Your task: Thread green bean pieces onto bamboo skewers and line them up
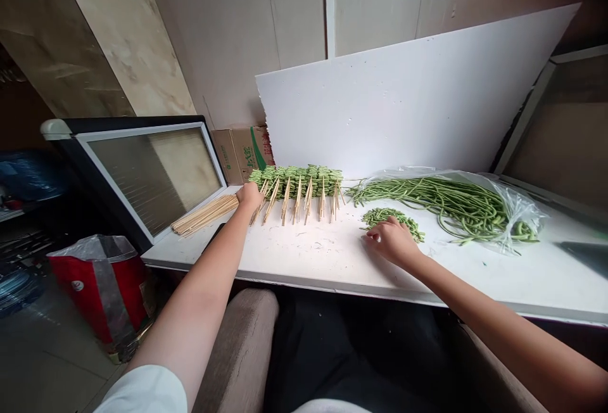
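Your left hand (249, 196) curled at the central bean skewers (297, 182), your right hand (390, 242) spread on the cut beans (380, 215) (a careless brush could have scattered them).

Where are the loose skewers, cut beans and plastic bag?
Bundle of bamboo skewers (205, 215): head view, middle of the bundle.
Pile of cut long beans (380, 215): head view, left part of the pile.
Clear plastic bag (525, 210): head view, bunched film at its right end.
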A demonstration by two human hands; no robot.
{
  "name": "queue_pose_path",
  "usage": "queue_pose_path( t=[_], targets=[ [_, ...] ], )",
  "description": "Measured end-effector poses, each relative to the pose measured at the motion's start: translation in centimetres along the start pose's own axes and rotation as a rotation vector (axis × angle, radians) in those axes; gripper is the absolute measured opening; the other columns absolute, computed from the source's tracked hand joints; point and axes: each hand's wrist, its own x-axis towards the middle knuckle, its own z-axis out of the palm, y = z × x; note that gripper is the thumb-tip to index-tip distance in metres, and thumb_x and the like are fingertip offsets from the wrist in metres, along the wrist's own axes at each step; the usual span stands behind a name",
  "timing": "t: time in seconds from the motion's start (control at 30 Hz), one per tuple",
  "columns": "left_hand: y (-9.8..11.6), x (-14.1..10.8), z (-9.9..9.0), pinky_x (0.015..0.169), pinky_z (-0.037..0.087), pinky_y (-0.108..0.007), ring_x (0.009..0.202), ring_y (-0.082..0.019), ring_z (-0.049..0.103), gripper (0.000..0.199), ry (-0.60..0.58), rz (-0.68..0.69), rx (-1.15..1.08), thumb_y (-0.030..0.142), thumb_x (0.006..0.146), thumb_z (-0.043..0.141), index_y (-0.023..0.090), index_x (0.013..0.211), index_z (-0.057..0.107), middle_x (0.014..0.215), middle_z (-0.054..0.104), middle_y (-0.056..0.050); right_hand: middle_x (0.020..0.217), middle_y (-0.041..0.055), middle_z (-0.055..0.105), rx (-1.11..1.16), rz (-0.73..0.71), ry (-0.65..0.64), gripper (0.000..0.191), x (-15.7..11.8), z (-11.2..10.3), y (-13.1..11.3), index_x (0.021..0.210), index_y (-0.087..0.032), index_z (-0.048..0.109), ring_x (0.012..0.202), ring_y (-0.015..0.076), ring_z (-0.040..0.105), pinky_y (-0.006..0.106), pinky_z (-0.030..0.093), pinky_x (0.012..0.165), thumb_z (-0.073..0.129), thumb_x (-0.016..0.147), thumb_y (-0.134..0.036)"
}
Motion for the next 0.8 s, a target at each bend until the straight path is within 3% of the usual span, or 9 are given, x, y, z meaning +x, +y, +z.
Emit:
queue_pose_path(
  t=[0.17,0.33,0.63,0.8],
  targets=[
    [0.2,-0.2,0.0,0.082,0.055,-0.038,0.102,-0.036,0.073,0.034,-0.021,-0.019,-0.008,0.046,0.085,0.074,0.015,0.099,0.073,0.108,0.076,-0.021,0.088,0.0146,0.075,-0.005,0.026,0.003,0.024,0.7,0.7,-0.4,0.075,-0.021,0.074,0.107,0.0403,0.059,0.045,0.044,0.079,0.062,0.094,-0.028],
    [-0.3,-0.1,0.4,0.082,0.056,-0.038,0.106,-0.037,0.072,0.036,-0.051,-0.041,-0.033,0.047,0.085,0.073,0.016,0.103,0.073,0.11,0.075,-0.021,0.089,0.0128,0.076,0.004,0.034,0.003,0.023,0.4,1.1,0.3,0.082,-0.021,0.076,0.109,0.0396,0.058,0.042,0.043,0.077,0.059,0.096,-0.029],
    [-0.7,0.6,0.6,0.078,0.053,-0.036,0.104,-0.034,0.073,0.026,-0.062,-0.094,-0.088,0.036,0.08,0.076,0.018,0.097,0.071,0.106,0.076,-0.019,0.092,0.0119,0.075,0.02,0.036,0.042,0.029,-0.6,1.2,0.6,0.083,-0.022,0.076,0.106,0.037,0.058,0.041,0.041,0.078,0.051,0.097,-0.029],
    [-0.6,0.4,0.5,0.077,0.052,-0.035,0.097,-0.031,0.073,0.021,-0.074,-0.091,-0.114,0.04,0.083,0.073,0.02,0.088,0.069,0.095,0.076,-0.016,0.092,0.0123,0.074,0.038,0.033,0.061,0.03,-0.7,1.4,0.7,0.083,-0.021,0.077,0.105,0.0363,0.058,0.041,0.042,0.079,0.051,0.097,-0.029]
  ],
)
